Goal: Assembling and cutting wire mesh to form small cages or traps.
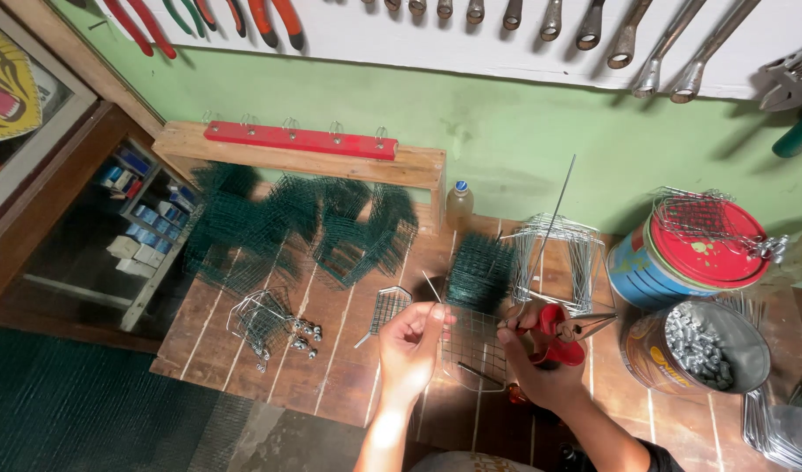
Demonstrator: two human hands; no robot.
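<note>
We see the left hand (407, 343) pinching a thin wire (431, 287) at the edge of a small wire mesh panel (475, 343) lying on the wooden tabletop (331, 367). Right hand (532, 354) w/ grip clenched on red-handled pliers (563, 336), just beside the panel; green mesh pieces (296, 227) behind
</note>
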